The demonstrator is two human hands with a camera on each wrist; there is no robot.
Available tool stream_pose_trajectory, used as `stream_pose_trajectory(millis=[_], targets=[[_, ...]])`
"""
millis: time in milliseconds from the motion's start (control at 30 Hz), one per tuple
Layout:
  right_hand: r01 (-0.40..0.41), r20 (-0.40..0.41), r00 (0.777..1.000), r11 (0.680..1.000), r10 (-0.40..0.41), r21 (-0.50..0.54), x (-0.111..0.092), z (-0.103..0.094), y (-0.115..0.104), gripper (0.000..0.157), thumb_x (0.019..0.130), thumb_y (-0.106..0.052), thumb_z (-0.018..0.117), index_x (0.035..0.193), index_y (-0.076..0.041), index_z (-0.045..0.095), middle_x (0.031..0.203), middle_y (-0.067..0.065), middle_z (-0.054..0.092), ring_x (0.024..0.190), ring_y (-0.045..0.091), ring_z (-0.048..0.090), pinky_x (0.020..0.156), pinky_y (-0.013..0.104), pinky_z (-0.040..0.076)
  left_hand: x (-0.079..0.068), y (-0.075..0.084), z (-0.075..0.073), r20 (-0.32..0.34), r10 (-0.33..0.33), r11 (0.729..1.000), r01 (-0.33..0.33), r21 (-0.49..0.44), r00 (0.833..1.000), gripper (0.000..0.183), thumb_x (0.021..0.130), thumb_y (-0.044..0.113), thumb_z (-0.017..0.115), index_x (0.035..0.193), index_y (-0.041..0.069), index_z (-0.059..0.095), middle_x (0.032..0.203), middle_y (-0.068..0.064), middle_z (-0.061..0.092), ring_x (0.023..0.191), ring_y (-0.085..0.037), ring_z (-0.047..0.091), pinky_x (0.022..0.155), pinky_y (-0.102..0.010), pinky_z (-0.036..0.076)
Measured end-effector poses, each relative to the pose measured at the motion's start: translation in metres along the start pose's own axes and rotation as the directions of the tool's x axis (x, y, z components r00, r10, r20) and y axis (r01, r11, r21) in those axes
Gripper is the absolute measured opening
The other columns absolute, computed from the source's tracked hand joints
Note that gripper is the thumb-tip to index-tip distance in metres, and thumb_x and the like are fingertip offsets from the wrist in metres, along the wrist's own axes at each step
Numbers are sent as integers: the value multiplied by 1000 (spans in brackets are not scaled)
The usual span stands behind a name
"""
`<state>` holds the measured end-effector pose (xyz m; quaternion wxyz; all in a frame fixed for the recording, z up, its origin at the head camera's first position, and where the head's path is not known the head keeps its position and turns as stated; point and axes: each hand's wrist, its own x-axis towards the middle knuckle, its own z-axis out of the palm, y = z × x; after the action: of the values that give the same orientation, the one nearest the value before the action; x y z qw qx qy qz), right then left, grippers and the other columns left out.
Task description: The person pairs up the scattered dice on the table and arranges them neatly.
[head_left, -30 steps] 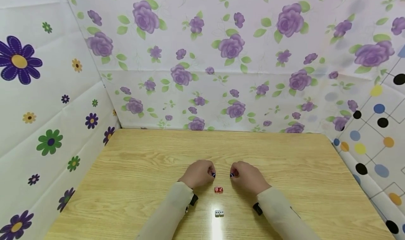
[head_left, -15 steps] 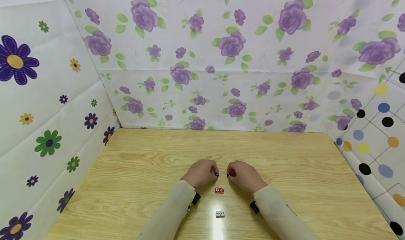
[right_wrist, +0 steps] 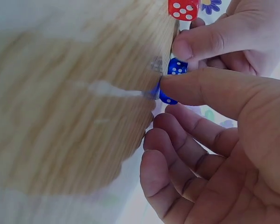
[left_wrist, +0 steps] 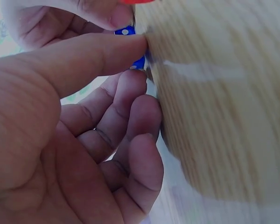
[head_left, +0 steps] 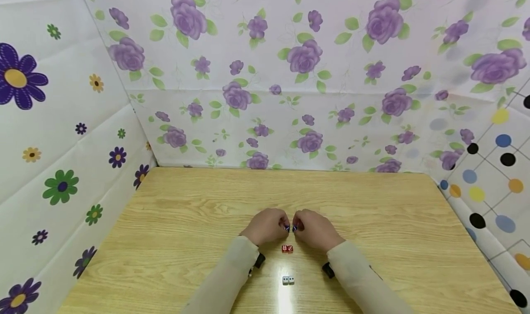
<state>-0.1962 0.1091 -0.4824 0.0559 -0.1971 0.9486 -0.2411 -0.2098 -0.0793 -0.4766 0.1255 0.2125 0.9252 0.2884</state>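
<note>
My left hand [head_left: 267, 226] pinches a blue die [head_left: 287, 228] with white dots between thumb and fingertips. Facing it, my right hand [head_left: 315, 229] pinches a second blue die [head_left: 295, 229] in the same way. A narrow gap separates the two dice in the head view. From the right wrist, the left hand's blue die [right_wrist: 177, 66] shows several dots, while the right thumb covers much of the other blue die [right_wrist: 168, 98]. Nearer the body, two red dice [head_left: 287, 248] lie side by side on the wooden table.
Two white dice [head_left: 288, 280] sit side by side closer to the table's front, by a bright reflection. The wooden table [head_left: 186, 203] reaches back to a flowered cloth wall [head_left: 273, 107]. Patterned cloth also hangs at the left and right sides.
Both hands have moved toward each other, each bringing its blue die inward, so the gap between the dice has narrowed. The red and white dice lie where they were.
</note>
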Motion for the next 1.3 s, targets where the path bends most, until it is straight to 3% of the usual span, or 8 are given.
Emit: stream_pose_trajectory(millis=[167,700,1300], targets=[[-34,3,999,999,34,-11,-3,0,2,10,92,-9,76,92,-14,67,81,-3,56,72,13,51,66,36,47,-2,0,0,1,-4,1000,4,8,1000,9,89,11,77,97,14,74,85,9,66,75,-7,59,72,-28,52],[-9,2,1000,1000,9,-25,-3,0,-1,7,94,-12,76,91,-15,71,81,-4,56,71,12,51,65,34,48,0,6,2,-44,29,996,-25,80,999,6,91,8,73,94,13,75,86,6,69,75,-7,60,72,-28,52],[22,4,1000,997,-21,-80,0,0,-6,5,93,-10,76,90,-10,73,80,-3,56,71,11,52,64,33,48,0,4,1,-32,24,998,-22,65,999,7,92,8,72,96,13,76,89,4,70,75,-7,61,73,-29,54]])
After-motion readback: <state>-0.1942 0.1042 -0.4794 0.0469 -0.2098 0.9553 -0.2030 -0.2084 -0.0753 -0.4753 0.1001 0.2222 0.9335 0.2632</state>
